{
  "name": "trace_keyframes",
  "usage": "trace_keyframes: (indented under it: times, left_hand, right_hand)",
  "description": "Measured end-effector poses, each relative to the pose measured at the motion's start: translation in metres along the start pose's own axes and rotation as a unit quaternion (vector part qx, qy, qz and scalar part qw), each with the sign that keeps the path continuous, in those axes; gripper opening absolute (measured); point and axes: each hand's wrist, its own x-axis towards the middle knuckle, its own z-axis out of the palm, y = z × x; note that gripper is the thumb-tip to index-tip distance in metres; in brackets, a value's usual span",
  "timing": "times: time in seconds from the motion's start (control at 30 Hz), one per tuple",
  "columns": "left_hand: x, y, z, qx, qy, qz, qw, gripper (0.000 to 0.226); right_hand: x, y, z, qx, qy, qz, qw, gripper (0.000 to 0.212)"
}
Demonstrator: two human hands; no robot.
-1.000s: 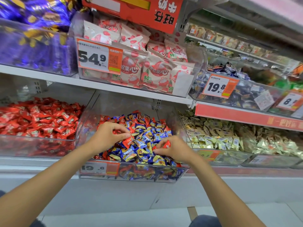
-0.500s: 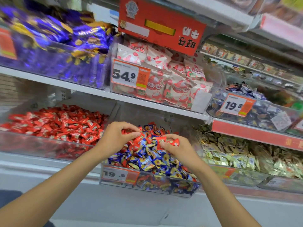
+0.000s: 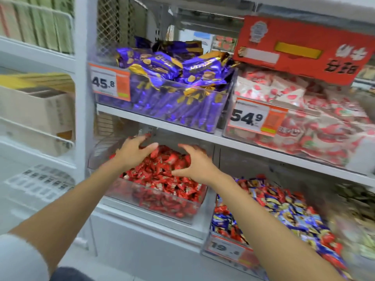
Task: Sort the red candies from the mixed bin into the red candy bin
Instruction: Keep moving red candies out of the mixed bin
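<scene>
The clear red candy bin [image 3: 162, 205] sits on the lower shelf, heaped with red candies [image 3: 162, 175]. Both my hands hover over that heap with fingers spread. My left hand [image 3: 134, 154] is above the back left of the pile, my right hand [image 3: 195, 161] above its right side. Neither hand holds a candy that I can see. The mixed bin [image 3: 227, 248] stands to the right, full of blue, yellow and red candies [image 3: 284, 211], with a 19.8 price tag on its front.
On the shelf above stand a bin of purple packets [image 3: 174, 86] tagged 45.8 and a bin of white-and-red bags [image 3: 300, 118] tagged 54.9. A red sign [image 3: 300, 49] hangs over them. A white upright post [image 3: 85, 98] borders the red bin's left.
Both hands moved left from the mixed bin to over the red candy bin and spread their fingers; the red candies they pinched are no longer in them. My view swung left.
</scene>
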Motion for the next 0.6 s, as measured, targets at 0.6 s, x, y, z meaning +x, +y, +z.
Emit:
trace_keyframes:
  times: [0.6]
  left_hand:
    - [-0.068, 0.152, 0.132, 0.081, -0.105, 0.299, 0.945, 0.060]
  right_hand:
    - [-0.150, 0.201, -0.095, 0.017, 0.138, 0.192, 0.971, 0.029]
